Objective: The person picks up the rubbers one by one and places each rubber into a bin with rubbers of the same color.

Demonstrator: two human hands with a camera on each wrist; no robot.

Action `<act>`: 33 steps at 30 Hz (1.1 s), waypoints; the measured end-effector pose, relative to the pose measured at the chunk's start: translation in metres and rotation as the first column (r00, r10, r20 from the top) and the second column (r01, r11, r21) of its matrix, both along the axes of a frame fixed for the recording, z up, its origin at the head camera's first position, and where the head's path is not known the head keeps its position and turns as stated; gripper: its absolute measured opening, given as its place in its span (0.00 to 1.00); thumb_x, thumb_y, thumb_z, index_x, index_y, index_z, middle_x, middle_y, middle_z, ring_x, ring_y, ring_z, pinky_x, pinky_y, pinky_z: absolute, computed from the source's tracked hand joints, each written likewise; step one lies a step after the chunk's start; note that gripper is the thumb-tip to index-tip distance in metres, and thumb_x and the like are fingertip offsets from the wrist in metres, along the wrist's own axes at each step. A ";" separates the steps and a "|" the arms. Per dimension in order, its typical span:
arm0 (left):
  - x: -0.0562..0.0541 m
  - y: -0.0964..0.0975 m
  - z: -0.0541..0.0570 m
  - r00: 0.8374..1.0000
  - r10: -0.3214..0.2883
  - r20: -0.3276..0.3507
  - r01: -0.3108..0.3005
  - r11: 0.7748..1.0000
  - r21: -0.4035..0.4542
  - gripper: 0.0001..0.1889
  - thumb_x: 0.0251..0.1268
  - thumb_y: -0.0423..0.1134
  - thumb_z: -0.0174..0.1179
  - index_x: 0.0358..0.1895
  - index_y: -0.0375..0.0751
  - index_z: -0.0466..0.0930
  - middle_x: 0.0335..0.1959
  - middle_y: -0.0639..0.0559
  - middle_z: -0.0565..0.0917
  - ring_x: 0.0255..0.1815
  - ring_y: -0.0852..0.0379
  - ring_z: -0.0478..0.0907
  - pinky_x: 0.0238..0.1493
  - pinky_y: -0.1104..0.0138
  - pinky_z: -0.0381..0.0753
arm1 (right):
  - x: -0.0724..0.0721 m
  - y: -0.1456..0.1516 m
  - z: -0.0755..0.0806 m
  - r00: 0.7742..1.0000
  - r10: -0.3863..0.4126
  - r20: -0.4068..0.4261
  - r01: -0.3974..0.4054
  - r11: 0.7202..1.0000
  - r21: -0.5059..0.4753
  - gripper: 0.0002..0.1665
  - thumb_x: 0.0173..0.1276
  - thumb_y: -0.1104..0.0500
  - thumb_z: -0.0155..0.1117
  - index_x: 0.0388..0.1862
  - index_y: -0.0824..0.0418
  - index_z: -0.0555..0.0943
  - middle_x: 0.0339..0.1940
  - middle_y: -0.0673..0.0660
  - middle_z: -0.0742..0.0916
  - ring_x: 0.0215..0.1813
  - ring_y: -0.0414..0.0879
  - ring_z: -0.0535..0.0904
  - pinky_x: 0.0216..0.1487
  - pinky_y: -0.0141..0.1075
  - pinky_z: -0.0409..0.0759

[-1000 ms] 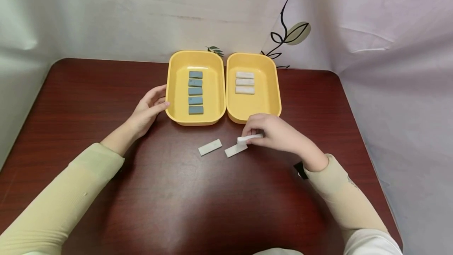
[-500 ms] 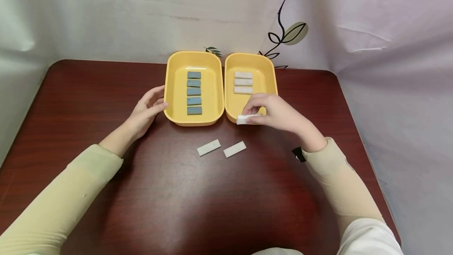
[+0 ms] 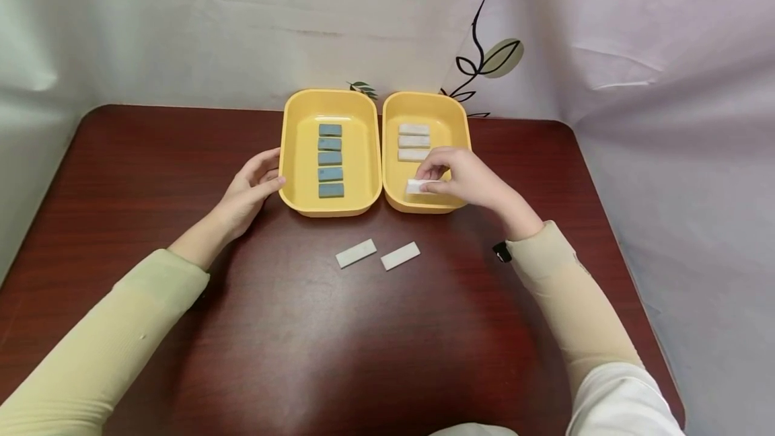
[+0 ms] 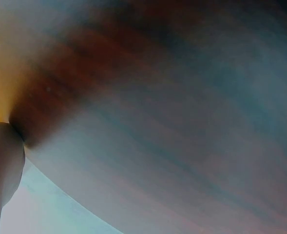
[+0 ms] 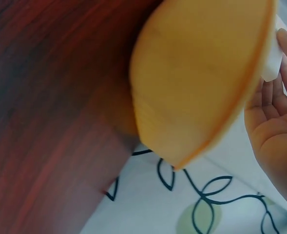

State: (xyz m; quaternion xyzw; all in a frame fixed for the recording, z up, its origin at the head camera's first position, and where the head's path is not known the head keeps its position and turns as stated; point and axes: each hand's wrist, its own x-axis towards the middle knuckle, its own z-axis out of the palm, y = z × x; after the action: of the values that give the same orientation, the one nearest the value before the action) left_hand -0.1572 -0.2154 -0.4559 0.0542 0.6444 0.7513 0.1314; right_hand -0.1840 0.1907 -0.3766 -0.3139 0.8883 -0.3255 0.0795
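My right hand (image 3: 466, 177) pinches a white rectangular block (image 3: 416, 186) between thumb and fingers, over the near part of the right yellow tray (image 3: 458, 128). In the right wrist view that block (image 5: 272, 69) shows beyond the tray's outer wall. Three white blocks (image 3: 414, 142) lie in a column inside this tray. At the left yellow tray (image 3: 362, 173), my left hand (image 3: 247, 190) rests against the outer left side, thumb near the rim; some of its fingertips are hidden. Several blue-grey blocks (image 3: 329, 159) form a column in that tray. Two pale blocks, a left one (image 3: 356, 253) and a right one (image 3: 400, 256), lie on the table.
Both trays stand side by side near the back edge of the dark red wooden table (image 3: 339, 348). Behind it hangs a pale curtain (image 3: 290, 25) with a leaf print. A small black item (image 3: 502, 251) shows beside the right sleeve.
My right hand has lifted the white block from the table beside the two pale ones and carried it forward over the right tray. The left hand stays at the left tray.
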 end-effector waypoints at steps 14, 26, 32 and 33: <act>0.001 0.002 0.001 1.000 0.005 0.007 -0.005 1.000 -0.004 0.30 0.81 0.30 0.56 0.81 0.43 0.62 0.66 0.58 0.74 0.64 0.61 0.74 0.63 0.77 0.74 | -0.032 -0.005 -0.020 0.998 -0.048 0.051 0.044 0.996 0.073 0.05 0.67 0.67 0.77 0.38 0.66 0.88 0.35 0.59 0.87 0.40 0.49 0.81 0.45 0.37 0.80; 0.000 0.003 -0.001 1.000 0.009 -0.009 -0.009 1.000 0.028 0.27 0.81 0.27 0.54 0.78 0.45 0.66 0.66 0.57 0.75 0.63 0.61 0.75 0.63 0.77 0.75 | -0.045 -0.009 -0.030 0.997 -0.052 0.065 0.046 0.995 0.093 0.04 0.66 0.67 0.77 0.37 0.65 0.88 0.33 0.58 0.86 0.38 0.47 0.80 0.42 0.29 0.76; 0.000 0.002 -0.002 1.000 0.008 -0.008 -0.008 1.000 0.011 0.29 0.81 0.28 0.54 0.80 0.43 0.63 0.66 0.57 0.75 0.64 0.60 0.74 0.63 0.77 0.74 | -0.050 -0.009 -0.031 0.993 -0.069 0.095 0.059 0.993 0.105 0.04 0.66 0.67 0.76 0.38 0.66 0.88 0.32 0.58 0.87 0.39 0.48 0.80 0.42 0.29 0.76; 0.000 0.002 -0.001 1.000 0.008 -0.007 -0.008 1.000 0.006 0.29 0.81 0.28 0.54 0.81 0.42 0.62 0.66 0.57 0.74 0.64 0.60 0.74 0.63 0.77 0.74 | -0.050 -0.009 -0.032 0.993 -0.070 0.097 0.060 0.993 0.106 0.04 0.66 0.67 0.76 0.38 0.66 0.88 0.32 0.59 0.87 0.39 0.48 0.80 0.42 0.29 0.76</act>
State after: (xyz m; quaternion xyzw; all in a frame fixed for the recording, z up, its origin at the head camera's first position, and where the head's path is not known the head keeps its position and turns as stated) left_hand -0.1568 -0.2135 -0.4573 0.0546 0.6428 0.7536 0.1260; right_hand -0.2344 0.1817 -0.4086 -0.2634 0.9086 -0.2972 0.1296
